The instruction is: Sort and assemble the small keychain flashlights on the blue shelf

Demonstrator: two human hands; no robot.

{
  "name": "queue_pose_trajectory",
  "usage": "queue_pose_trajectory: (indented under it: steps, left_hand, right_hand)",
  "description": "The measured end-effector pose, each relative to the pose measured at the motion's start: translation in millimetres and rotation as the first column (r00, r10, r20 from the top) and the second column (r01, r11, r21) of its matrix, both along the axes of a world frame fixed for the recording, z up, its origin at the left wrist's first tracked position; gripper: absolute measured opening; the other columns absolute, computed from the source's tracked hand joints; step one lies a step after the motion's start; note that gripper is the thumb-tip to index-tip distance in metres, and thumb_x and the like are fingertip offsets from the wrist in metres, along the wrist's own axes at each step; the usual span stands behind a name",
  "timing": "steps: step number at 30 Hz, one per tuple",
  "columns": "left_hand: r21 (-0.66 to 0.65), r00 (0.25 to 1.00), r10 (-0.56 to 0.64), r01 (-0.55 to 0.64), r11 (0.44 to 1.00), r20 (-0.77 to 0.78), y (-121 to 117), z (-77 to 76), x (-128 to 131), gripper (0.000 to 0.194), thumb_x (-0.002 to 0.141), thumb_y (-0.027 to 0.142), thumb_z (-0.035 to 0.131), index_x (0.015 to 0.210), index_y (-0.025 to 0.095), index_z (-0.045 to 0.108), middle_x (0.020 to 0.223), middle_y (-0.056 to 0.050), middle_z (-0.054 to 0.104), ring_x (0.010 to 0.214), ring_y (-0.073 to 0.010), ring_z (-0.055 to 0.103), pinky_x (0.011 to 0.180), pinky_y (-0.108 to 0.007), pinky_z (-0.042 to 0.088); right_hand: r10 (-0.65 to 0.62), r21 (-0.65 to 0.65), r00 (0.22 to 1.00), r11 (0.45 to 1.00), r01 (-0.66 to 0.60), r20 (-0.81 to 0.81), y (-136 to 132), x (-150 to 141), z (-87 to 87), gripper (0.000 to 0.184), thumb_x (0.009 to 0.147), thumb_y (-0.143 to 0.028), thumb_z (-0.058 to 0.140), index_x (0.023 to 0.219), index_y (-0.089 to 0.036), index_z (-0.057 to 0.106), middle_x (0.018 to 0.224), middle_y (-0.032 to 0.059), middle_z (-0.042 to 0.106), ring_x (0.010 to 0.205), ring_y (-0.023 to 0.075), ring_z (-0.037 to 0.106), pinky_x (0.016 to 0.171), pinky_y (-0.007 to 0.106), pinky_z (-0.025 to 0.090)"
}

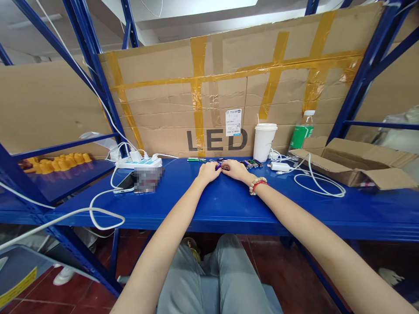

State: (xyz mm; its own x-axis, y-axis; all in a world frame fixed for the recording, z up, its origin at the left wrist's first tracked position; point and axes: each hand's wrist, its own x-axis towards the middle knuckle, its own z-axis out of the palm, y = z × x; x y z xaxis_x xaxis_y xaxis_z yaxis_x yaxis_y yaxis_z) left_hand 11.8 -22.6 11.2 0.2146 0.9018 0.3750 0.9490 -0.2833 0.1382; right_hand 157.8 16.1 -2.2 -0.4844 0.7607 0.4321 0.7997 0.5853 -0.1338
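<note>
At the far side of the blue shelf, my left hand (pixel 209 172) and my right hand (pixel 236 170) meet with fingers curled inward. Between the fingertips shows a small purple object (pixel 218 166), too small and too covered to name. My left fingers are closed on it; what my right fingers pinch is mostly hidden. Just behind my left hand lies a thin green pen-like item (pixel 196 160). Several small dark and green pieces (pixel 251 163) lie beyond my right hand, too small to make out clearly.
A white cup with a straw (pixel 264 141), a green-labelled bottle (pixel 301 131), white cables (pixel 322 181) and an opened cardboard box (pixel 347 161) stand to the right. On the left are a power strip (pixel 140 162) and a phone (pixel 126 182). Taped cardboard (pixel 157 113) closes the back.
</note>
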Motion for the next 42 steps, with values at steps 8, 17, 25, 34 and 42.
queue_pose_trajectory:
  steps: [8,17,25,34,42]
  left_hand:
    - [-0.013,1.0,0.002,-0.003,1.0,-0.014,0.6,-0.5,-0.3,0.027,0.084,0.032,0.042,0.092,0.02,0.064,0.098,-0.006,0.068,0.094,-0.021,0.061,0.08,-0.029,0.047]
    - [-0.025,1.0,0.004,-0.004,1.0,-0.01,0.8,-0.2,-0.5,0.027,0.084,0.033,0.042,0.092,0.021,0.064,0.099,-0.006,0.067,0.095,-0.0217,0.061,0.08,-0.03,0.047]
    - [-0.044,1.0,0.005,-0.006,0.999,-0.013,0.3,-0.3,-0.3,0.026,0.083,0.033,0.042,0.09,0.02,0.064,0.098,-0.006,0.068,0.093,-0.0217,0.062,0.079,-0.03,0.047]
    - [-0.085,1.0,0.001,-0.002,0.996,-0.01,-0.6,0.4,0.4,0.027,0.083,0.035,0.043,0.091,0.021,0.064,0.097,-0.005,0.068,0.095,-0.0211,0.061,0.077,-0.028,0.048]
    - [-0.108,1.0,-0.028,0.027,0.994,-0.009,-0.8,-0.3,-0.1,0.028,0.084,0.035,0.041,0.094,0.021,0.064,0.1,-0.006,0.067,0.094,-0.0231,0.061,0.078,-0.031,0.048]
  right_hand:
    - [0.0,-0.001,1.0,1.0,0.0,-0.01,2.7,0.9,-2.6,0.018,0.08,-0.028,0.053,0.091,-0.022,0.065,0.095,0.0019,0.066,0.085,0.0159,0.059,0.063,0.023,0.041]
    - [-0.004,0.006,1.0,1.0,0.004,-0.008,1.6,0.8,-2.3,0.017,0.081,-0.03,0.053,0.091,-0.023,0.065,0.095,0.0014,0.066,0.086,0.0162,0.059,0.062,0.023,0.04]
    - [-0.011,-0.01,1.0,1.0,0.011,0.002,-3.6,0.4,1.5,0.019,0.08,-0.026,0.053,0.094,-0.023,0.065,0.095,0.0016,0.066,0.086,0.0158,0.059,0.064,0.023,0.041]
    - [-0.03,-0.032,1.0,0.999,0.029,-0.008,-5.9,0.7,3.1,0.02,0.079,-0.024,0.053,0.095,-0.025,0.065,0.096,0.0001,0.066,0.086,0.0159,0.059,0.062,0.022,0.041]
    - [-0.024,-0.045,1.0,0.999,0.023,-0.019,0.4,0.4,-0.5,0.021,0.078,-0.026,0.054,0.096,-0.023,0.065,0.096,0.0013,0.066,0.085,0.0164,0.06,0.063,0.023,0.042]
